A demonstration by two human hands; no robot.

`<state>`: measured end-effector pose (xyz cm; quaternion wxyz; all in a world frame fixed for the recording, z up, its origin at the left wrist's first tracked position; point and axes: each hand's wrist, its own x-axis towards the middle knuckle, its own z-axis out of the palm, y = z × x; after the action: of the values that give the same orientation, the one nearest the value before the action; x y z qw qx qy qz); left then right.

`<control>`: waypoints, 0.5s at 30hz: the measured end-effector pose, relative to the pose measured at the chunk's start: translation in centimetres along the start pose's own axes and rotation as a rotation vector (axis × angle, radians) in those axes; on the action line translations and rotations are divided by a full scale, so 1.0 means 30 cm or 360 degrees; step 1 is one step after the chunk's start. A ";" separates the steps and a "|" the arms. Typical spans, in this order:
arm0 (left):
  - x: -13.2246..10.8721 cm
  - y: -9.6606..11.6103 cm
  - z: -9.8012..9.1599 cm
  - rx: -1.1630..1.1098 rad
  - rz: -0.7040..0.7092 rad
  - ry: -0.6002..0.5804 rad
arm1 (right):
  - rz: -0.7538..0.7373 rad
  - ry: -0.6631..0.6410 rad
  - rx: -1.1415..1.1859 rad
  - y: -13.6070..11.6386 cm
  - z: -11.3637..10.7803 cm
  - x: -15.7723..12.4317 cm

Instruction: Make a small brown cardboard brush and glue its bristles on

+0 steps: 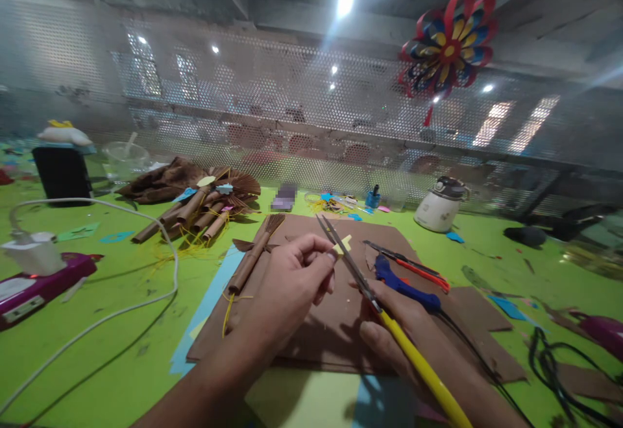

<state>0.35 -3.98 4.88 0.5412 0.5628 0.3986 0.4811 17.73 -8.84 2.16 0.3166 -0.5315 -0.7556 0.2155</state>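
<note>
My left hand [304, 269] pinches a small yellow paper piece [342, 246] above a brown cardboard sheet [321, 344]. In my right hand [396, 324] are scissors [399, 337] with long yellow handles, their narrow blades a little apart and next to the yellow paper. A rolled brown paper figure [253, 259] with a frayed top and yellow string lies on the cardboard, left of my left hand. Beyond my right hand lie a blue glue gun [406, 288] and a red-and-black tool [413, 266].
Several rolled brown paper figures [199, 211] lie at the back left. A white cable [172, 259] curves from a purple power strip [48, 285]. A white jar [438, 207] stands at the back right, and black cables [555, 369] lie at the front right.
</note>
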 end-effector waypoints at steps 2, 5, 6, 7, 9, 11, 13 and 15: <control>-0.002 0.001 0.002 -0.0004 0.0002 0.0013 | -0.0007 0.0005 -0.0002 0.000 0.000 0.000; -0.005 0.000 0.003 0.0000 0.0022 0.0019 | -0.0018 0.0009 -0.0007 0.001 -0.001 0.001; -0.005 -0.002 0.003 0.0002 0.0027 0.0019 | -0.0021 0.0010 -0.0010 0.003 0.000 0.001; -0.004 -0.004 0.002 0.0004 0.0033 0.0021 | -0.0024 0.0010 -0.0013 0.006 0.001 0.002; -0.002 -0.008 0.000 0.0007 0.0040 0.0017 | -0.0029 0.0015 -0.0019 0.016 0.007 0.005; 0.001 -0.012 -0.002 0.0010 0.0042 0.0002 | -0.0044 0.0017 -0.0036 0.028 0.014 0.007; 0.003 -0.014 -0.005 0.0014 0.0045 -0.0011 | -0.0056 0.0040 -0.0067 0.039 0.020 0.009; 0.002 -0.014 -0.007 0.0017 0.0047 -0.0010 | -0.0071 0.0037 -0.0094 0.047 0.024 0.010</control>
<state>0.19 -3.83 4.46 0.5324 0.5731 0.3911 0.4850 18.10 -8.08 0.80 0.3141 -0.5262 -0.7695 0.1799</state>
